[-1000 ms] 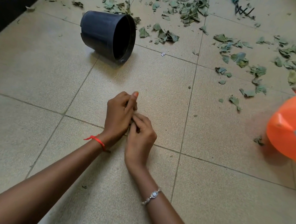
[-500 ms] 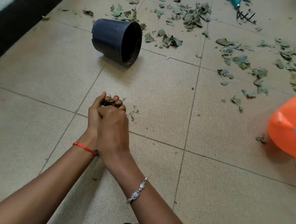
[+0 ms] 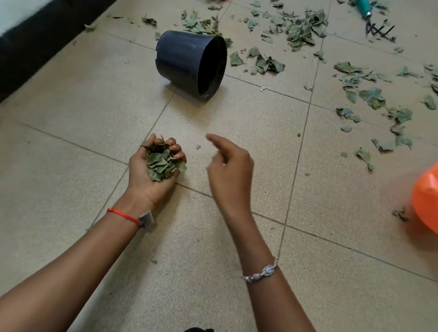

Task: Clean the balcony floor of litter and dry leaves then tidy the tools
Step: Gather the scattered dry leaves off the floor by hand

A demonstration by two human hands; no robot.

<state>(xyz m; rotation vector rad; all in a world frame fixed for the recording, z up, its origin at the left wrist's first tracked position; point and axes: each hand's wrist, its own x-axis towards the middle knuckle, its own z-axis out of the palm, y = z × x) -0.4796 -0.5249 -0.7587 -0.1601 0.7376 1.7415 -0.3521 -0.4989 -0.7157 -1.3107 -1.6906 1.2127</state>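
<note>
Leaves (image 3: 162, 163) fill the left hand (image 3: 141, 182), cupped palm-up with fingers curled round the heap, low over the floor (image 3: 84, 104). They look dry, light and brittle, so I judge a loose cupped hold from beneath suits them; squeezing would crumble them. The right hand (image 3: 229, 172) hovers beside, fingers relaxed, holding nothing. A pot (image 3: 182, 60) lies on its side beyond; more litter (image 3: 303, 32) is scattered past it.

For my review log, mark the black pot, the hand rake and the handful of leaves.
black pot (image 3: 180, 57): head view, on its outer side wall.
hand rake (image 3: 363, 5): head view, on its teal handle.
handful of leaves (image 3: 162, 164): head view, middle of the heap.
</note>
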